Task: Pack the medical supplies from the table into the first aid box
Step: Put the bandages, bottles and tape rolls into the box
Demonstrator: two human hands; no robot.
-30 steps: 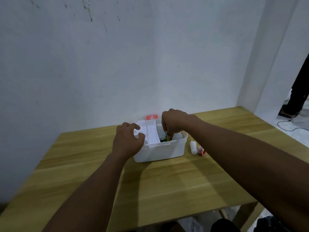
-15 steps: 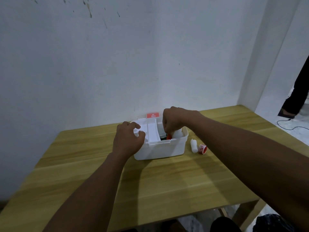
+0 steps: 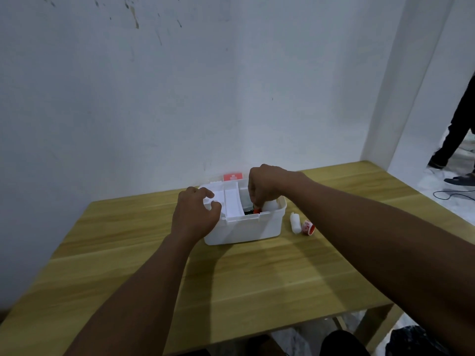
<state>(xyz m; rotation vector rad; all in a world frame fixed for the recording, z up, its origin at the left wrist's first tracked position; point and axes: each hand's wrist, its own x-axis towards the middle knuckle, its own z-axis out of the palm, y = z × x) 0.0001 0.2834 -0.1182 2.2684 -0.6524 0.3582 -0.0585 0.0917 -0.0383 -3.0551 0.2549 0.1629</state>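
Observation:
A white first aid box stands open on the wooden table near the wall. A white inner tray sits in its left half. My left hand grips the box's left rim and the tray's corner. My right hand reaches down into the box's right half, fingers closed around a white item with a red-orange part. On the table right of the box lie a small white bottle and a red-and-white roll.
The box lid with a red label leans against the wall behind the box. A person's dark-trousered legs and a cable on the floor are at the far right past the table edge. A black bag lies below the table.
My right hand has shifted slightly inside the box's right half; the left hand keeps its hold on the rim. The view has dropped a little.

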